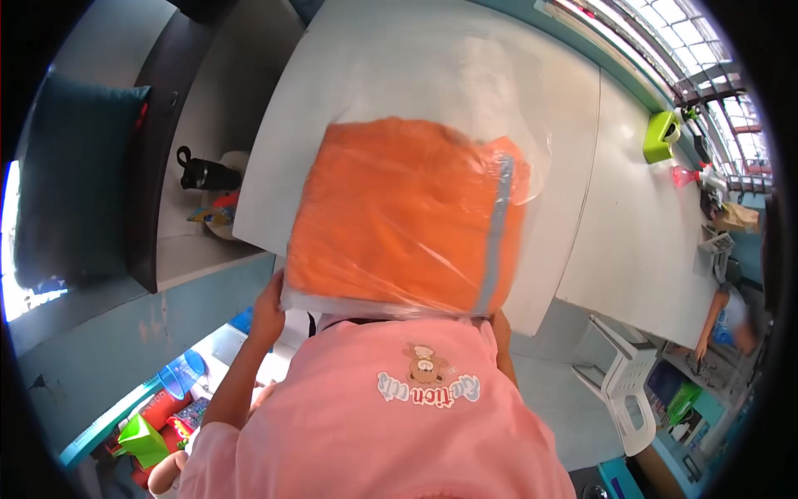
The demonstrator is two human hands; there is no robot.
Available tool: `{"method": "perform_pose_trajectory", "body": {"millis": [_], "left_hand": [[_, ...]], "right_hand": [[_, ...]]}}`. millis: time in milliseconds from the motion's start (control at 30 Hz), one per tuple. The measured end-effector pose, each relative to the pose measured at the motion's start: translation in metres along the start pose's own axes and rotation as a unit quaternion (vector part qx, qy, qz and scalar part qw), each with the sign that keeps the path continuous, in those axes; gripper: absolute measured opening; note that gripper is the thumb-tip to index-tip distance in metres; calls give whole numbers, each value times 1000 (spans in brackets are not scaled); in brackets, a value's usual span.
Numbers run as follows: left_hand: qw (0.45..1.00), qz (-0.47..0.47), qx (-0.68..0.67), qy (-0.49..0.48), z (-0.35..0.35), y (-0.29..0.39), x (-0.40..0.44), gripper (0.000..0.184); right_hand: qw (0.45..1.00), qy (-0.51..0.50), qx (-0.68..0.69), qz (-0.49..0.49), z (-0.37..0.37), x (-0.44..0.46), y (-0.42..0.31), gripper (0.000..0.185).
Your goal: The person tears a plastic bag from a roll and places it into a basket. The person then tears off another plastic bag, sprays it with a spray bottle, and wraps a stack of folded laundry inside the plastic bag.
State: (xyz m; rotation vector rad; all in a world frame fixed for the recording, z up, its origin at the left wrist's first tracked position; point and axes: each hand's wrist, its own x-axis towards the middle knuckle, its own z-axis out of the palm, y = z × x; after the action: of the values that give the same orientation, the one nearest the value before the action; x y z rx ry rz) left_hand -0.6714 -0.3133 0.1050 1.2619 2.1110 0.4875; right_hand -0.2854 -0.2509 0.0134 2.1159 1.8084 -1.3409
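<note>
Left hand [269, 306] and right hand [500, 323] at the near corners of a clear plastic bag [490, 79]
Fingers mostly hidden, so whether they clamp it I cannot tell; inside lies orange cloth [391, 208] with a grey stripe [498, 220], over the white table [553, 249], with a white chair [625, 382] at right

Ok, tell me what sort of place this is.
Probably a small workroom or packing area, though a home room is possible: broad white tabletops, a folded orange cloth item in a clear plastic bag, and a white chair.
</note>
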Motion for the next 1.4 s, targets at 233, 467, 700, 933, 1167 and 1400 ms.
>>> {"method": "perform_pose_trajectory", "body": {"millis": [233,467,700,933,1167,1400], "left_hand": [[990,8,-123,-68,62,-85,37,37],[991,86,-103,-11,92,-90,104,34],[970,204,-128,-15,83,-26,246,36],[922,158,-307,-175,73,-81,292,51],[949,126,-155,-242,105,53,259,66],[949,115,-181,-229,114,95,255,68]], "right_hand": [[969,94,128,-187,42,33,28,30],[944,190,175,-207,33,71,7,27],[943,196,268,-32,-35,150,-25,21],[927,306,218,24,-10,152,-23,28],[782,304,539,74,-12,93,-14,15],[713,388,581,49,34,50,16,17]]}}
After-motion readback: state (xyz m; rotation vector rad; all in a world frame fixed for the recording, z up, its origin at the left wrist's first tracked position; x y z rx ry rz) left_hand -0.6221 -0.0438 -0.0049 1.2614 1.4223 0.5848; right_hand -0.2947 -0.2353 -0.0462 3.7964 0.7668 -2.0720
